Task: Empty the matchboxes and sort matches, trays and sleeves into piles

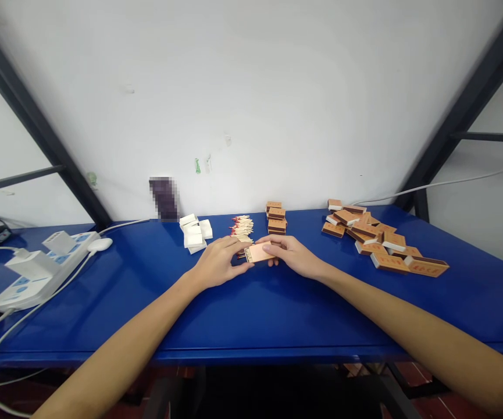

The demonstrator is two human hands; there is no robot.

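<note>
Fingers of the left hand [216, 265] and right hand [292, 256] pinch a matchbox [260, 252] from both ends, low over the blue table [251, 308], just before the loose matches [242, 228]; uneven squeezing could, I judge, jam its tray or spill sticks.

Head cam, looks fwd and down over blue table [251, 314] toward wall [251, 87], close range.
</note>
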